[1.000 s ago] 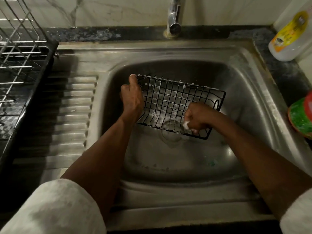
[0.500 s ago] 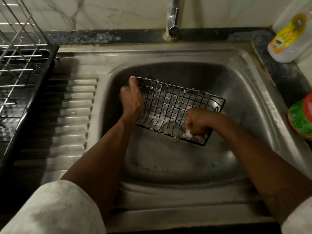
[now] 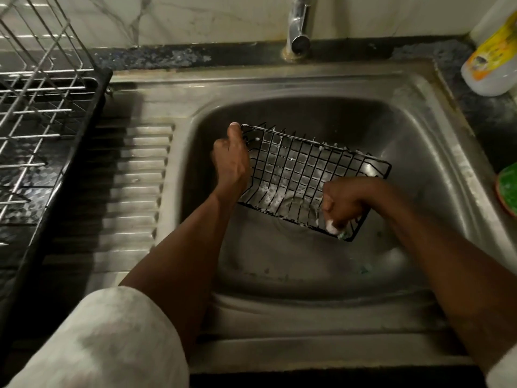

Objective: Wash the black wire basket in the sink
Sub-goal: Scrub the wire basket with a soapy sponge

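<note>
My left hand (image 3: 230,161) gripped the basket (image 3: 302,166) at its far left corner, thumb up along the top wire and fingers curled round the short end. My right hand (image 3: 342,201) was closed in a fist round a scrubber (image 3: 334,228). Only a lump of white foam and a bit of green showed below my fingers, and it was pressed against the basket's near right corner.

The basket sat between my two hands, down inside the sink (image 3: 419,135), tilted with its open side turned up toward me. Suds clung to the wires, thickest along the near left edge. I could not tell whether its lower edge touched the bottom of the bowl.

The tap (image 3: 298,26) stood behind the bowl, well beyond the basket. The ribbed drainboard (image 3: 134,177) lay to the left of my left hand, and past it a wire rack (image 3: 42,93) stood in a black tray. On the dark worktop (image 3: 503,113) at the far right corner stood a bottle (image 3: 492,60) with a yellow label, and a green round thing (image 3: 507,189) was cut off by the right edge. My white sleeve (image 3: 103,340) filled the near left.
</note>
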The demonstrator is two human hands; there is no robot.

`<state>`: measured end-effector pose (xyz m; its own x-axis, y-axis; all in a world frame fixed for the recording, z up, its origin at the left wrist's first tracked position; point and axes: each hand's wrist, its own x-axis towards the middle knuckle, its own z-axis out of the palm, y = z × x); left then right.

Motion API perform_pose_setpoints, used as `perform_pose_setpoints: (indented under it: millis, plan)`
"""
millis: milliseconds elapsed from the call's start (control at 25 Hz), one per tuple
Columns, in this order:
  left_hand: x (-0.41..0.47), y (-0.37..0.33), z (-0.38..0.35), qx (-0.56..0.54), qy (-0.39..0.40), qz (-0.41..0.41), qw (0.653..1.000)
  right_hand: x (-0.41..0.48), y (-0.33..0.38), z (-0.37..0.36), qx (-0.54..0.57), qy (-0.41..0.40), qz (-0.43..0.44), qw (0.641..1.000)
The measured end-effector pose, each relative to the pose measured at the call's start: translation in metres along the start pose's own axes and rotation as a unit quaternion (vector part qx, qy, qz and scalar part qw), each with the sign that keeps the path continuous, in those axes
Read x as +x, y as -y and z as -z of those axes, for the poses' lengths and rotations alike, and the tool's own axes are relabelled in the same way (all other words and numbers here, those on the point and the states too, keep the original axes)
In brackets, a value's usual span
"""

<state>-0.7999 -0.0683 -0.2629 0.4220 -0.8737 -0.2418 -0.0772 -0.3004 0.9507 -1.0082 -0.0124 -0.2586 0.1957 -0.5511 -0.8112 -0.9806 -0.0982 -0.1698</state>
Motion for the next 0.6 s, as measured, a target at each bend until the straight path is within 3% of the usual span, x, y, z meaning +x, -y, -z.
perform_pose_setpoints:
  millis: [80,160,280,360,480,600]
  plan:
    - [0.0,0.0,0.0,0.009,0.011,0.001,1.0,-0.009,-0.002,0.001,0.207,-0.001,0.106,0.973]
    - [0.001,0.001,0.0,0.019,0.021,0.005,1.0,-0.006,0.004,-0.004,0.268,-0.117,0.185,0.938]
    - [0.003,0.0,-0.002,0.006,0.038,0.006,0.999,0.018,0.035,-0.016,0.194,-0.289,0.247,0.904]
    - [-0.001,-0.002,-0.003,0.018,0.041,0.007,0.999,0.033,0.051,-0.021,0.119,-0.344,0.278,0.889]
    - [-0.005,-0.005,-0.002,0.019,0.035,0.003,0.999,0.032,0.045,-0.019,0.081,-0.327,0.299,0.893]
    - [-0.002,-0.005,0.002,0.017,0.032,-0.001,0.999,0.01,0.019,-0.015,0.102,-0.224,0.27,0.931]
